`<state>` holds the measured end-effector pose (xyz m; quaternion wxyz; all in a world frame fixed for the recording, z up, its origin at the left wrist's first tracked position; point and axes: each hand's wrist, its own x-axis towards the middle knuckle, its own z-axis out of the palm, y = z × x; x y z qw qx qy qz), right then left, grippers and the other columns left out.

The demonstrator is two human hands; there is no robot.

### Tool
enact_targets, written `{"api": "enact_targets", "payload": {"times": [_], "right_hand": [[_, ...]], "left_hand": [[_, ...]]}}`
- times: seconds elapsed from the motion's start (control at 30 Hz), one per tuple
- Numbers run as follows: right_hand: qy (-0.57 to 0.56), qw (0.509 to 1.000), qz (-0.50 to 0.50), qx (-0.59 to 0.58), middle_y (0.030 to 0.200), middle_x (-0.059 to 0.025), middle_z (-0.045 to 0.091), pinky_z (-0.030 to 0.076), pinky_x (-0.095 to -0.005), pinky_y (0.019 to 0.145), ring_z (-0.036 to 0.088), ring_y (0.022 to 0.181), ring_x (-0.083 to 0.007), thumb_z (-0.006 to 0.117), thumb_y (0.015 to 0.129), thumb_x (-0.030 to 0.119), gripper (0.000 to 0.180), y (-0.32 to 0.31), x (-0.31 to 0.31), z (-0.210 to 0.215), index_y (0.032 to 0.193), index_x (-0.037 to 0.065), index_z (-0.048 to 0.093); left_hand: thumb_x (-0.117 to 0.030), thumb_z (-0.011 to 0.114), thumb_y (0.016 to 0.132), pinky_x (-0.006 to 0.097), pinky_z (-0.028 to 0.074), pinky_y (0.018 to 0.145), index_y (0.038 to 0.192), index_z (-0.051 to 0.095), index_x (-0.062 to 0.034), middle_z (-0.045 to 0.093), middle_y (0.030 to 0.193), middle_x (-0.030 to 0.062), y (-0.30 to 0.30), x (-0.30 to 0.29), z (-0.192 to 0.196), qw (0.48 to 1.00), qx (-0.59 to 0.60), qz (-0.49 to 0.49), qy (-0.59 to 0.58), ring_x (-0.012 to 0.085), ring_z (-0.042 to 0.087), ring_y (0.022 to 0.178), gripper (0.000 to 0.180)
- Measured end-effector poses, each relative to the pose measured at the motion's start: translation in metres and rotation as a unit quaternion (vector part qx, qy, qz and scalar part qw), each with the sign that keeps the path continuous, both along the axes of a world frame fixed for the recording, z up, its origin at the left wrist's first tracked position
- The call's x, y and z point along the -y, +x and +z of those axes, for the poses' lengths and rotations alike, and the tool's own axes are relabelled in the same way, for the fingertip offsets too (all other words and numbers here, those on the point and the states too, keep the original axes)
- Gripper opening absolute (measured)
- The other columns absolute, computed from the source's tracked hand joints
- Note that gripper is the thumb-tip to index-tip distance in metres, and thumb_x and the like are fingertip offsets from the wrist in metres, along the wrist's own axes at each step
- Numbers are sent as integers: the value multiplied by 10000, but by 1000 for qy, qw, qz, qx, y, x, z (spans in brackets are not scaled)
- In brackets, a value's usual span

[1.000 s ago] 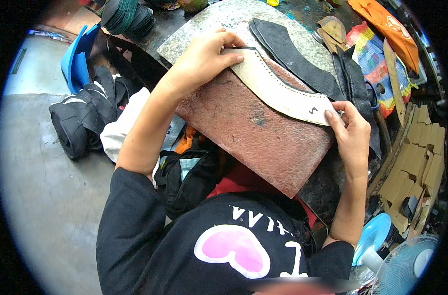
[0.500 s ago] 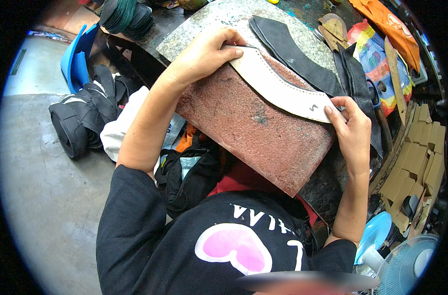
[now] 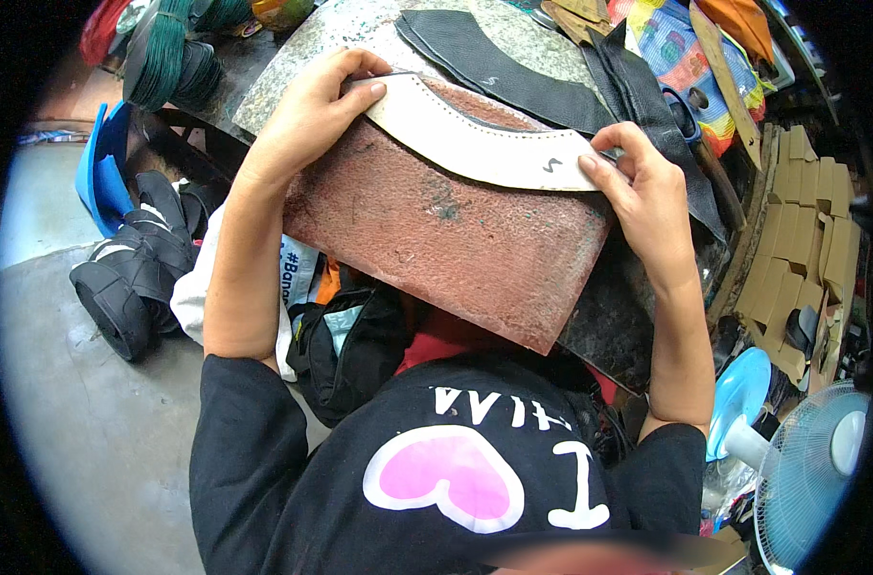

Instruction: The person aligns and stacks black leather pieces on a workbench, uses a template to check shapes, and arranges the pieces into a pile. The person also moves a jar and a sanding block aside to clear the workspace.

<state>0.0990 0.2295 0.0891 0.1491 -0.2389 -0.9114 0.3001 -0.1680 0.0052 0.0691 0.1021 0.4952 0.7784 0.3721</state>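
A curved white pattern piece (image 3: 475,151), with a row of small holes along its inner edge and a short dark mark near one end, lies on a reddish-brown rough slab (image 3: 436,249). A dark edge shows beneath it, seemingly black leather. My left hand (image 3: 317,115) pinches its left end, thumb on top and fingers folded behind. At the right end, my right hand (image 3: 643,196) grips it between thumb and bent fingers. Just beyond the slab, curved black leather pieces (image 3: 513,75) lie overlapping on a speckled grey stone slab (image 3: 307,48).
Spools of green cord (image 3: 159,57) stand at the far left. Folded black leather (image 3: 638,105), blue-handled scissors (image 3: 684,115) and a colourful bag (image 3: 671,48) lie at right. A black bag (image 3: 350,345) is below the slab. A fan (image 3: 815,470) stands lower right.
The view has shifted, so the slab, pattern piece and hands appear farther left and slightly higher. Both hands keep their hold on the ends of the pattern piece.
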Motion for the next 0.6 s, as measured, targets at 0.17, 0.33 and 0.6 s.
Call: {"api": "enact_targets", "payload": {"times": [0.17, 0.33, 0.6], "right_hand": [[-43, 999, 7, 18, 657, -93, 616, 492, -311, 588, 606, 576, -183, 720, 913, 228, 207, -1, -3, 3, 1001, 64, 628], [-219, 975, 2, -47, 651, 5, 565, 422, -239, 535, 529, 592, -43, 672, 954, 132, 128, 13, -6, 16, 962, 43, 580], [-168, 963, 13, -210, 803, 8, 582, 506, -213, 628, 577, 686, -58, 639, 996, 123, 61, 37, -37, 73, 1020, 72, 615]], "left_hand": [[-185, 623, 970, 354, 487, 933, 1134, 674, -7, 677, 1030, 152, -3, 3, -2, 1000, 9, -8, 6, 259, 643, 1016, 248], [-196, 587, 992, 366, 469, 947, 1137, 661, 11, 654, 1035, 156, -4, 3, -3, 1000, -9, -15, 15, 293, 625, 1030, 264], [-84, 621, 940, 359, 479, 924, 1096, 658, -21, 605, 1012, 137, 4, 4, -1, 1000, -16, 4, 14, 272, 620, 998, 173]]}}
